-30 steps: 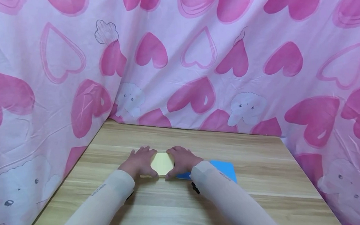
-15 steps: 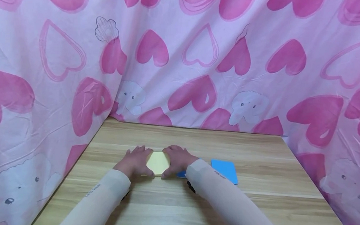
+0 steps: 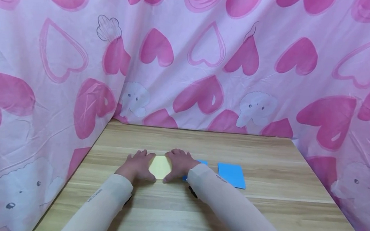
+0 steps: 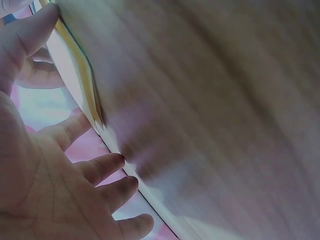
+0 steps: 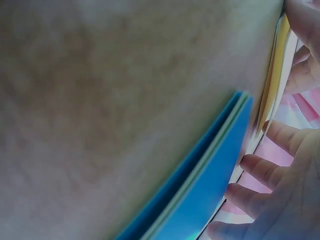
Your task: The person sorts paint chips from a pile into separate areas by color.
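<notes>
my left hand (image 3: 137, 167) and my right hand (image 3: 182, 163) face each other, thumbs toward me and forefingers on the far side, and between them i hold the yellow piece (image 3: 160, 167). each hand grips its own side of it with thumb and forefinger; neither is released, neither is clenched. the other fingers are spread and hold nothing. seen from my left wrist, the piece is thin and pale on top, with a bowed yellow edge whose layers seem to part at one end. i can't tell whether it rests fully on the table (image 3: 171, 207) or sits slightly raised.

since that edge bows, i judge that squeezing my hands together harder could buckle or crease it, and uneven pressure from my thumbs could skew it or slide the layers apart. my fingers cover its sides, so a slip there might escape me.

just right of my right hand, partly under my right sleeve (image 3: 221, 201), a blue piece (image 3: 202, 161) shows; farther right lies a blue square (image 3: 231, 176). the sleeve hides whether they join. swinging that hand or forearm outward could knock them. beyond both hands hangs a pink curtain (image 3: 175, 46).
</notes>
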`<state>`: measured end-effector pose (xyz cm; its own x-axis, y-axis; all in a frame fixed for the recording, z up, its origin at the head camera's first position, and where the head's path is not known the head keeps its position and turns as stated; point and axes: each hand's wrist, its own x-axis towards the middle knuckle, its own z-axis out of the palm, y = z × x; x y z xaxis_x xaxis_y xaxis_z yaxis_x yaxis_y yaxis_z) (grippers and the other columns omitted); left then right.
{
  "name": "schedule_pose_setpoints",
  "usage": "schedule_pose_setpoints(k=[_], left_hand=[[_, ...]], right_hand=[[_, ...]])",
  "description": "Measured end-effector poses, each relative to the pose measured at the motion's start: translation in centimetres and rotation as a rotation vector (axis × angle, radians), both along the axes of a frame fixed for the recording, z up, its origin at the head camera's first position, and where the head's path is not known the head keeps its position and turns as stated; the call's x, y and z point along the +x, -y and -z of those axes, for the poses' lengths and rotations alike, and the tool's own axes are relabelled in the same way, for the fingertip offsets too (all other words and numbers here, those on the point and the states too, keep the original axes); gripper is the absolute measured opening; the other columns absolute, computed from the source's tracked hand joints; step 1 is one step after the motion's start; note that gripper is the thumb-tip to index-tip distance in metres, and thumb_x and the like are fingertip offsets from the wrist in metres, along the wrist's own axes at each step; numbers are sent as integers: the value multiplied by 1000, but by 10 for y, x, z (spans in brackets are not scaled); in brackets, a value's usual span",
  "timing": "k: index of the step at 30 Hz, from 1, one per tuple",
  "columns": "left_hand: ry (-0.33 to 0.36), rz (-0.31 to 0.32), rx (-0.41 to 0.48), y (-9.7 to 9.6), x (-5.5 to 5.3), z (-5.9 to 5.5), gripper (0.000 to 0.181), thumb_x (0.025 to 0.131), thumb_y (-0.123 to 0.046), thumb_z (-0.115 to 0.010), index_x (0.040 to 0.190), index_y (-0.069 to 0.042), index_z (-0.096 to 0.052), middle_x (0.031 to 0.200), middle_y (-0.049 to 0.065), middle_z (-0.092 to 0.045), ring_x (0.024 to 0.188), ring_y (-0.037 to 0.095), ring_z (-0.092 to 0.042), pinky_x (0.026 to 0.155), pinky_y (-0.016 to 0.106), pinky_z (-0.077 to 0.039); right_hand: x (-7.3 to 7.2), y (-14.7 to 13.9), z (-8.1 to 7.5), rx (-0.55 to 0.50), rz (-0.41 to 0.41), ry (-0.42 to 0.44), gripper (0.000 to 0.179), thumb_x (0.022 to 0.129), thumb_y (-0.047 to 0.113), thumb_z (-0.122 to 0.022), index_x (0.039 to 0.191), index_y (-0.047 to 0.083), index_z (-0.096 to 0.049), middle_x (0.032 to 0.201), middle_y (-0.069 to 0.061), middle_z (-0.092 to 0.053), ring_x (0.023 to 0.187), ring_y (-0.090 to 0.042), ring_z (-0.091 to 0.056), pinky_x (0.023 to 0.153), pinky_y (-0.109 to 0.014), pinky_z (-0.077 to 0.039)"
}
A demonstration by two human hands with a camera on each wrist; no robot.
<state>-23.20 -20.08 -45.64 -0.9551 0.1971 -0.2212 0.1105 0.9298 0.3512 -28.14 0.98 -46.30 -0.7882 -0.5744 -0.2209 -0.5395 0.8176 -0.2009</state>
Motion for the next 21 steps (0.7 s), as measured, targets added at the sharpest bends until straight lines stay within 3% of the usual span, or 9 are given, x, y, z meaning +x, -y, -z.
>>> schedule_pose_setpoints(k=[10,21], left_hand=[[35,-6,11,-5,0,-5,109,69,-44,-91,161,-12,-42,167,30,-32,156,53,-23,123,76,-13],[13,29,37,-19,-5,-11,112,68,-47,-93,162,-14,-42,169,26,-30,158,50,-21,124,75,-11]], right_hand=[[2,-11,-7,-43,-6,22,109,71,70,-87,158,21,-44,159,-2,-47,149,-27,-42,120,-69,-33],[1,-64,-15,-54,46,49,113,71,69,-88,162,22,-40,166,-6,-39,157,-30,-32,125,-69,-24]])
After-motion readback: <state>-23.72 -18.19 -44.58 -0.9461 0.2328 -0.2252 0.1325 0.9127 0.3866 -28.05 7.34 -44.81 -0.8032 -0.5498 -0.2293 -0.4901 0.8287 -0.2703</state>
